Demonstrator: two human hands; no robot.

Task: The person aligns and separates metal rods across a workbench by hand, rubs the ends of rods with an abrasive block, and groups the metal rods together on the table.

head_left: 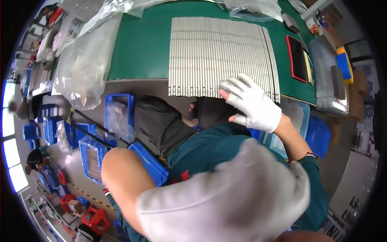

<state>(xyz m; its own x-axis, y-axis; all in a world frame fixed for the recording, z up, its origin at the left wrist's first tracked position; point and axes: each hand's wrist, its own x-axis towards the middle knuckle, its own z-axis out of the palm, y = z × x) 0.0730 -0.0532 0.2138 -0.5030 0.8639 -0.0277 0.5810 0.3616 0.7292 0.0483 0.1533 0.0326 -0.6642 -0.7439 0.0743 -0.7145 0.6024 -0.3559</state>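
My right hand [252, 103], in a white glove with some bare fingertips, is at the front right edge of a row of thin, light metal strips [219, 54]. Its fingers are spread, the fingertips over the strip ends. Very near the camera, my left hand [229, 193], also gloved, is large and blurred in front of my body; its fingers are smeared and whether it holds anything cannot be made out. The strips lie side by side on the green table [141, 48], their near ends reaching past its front edge.
A red-edged phone [296, 58] and a clear plastic box [328, 76] are on the right. Plastic bags [86, 60] hang over the table's left part. Blue bins [92, 159] stand on the floor at the left. Another person [36, 159] is at the far left.
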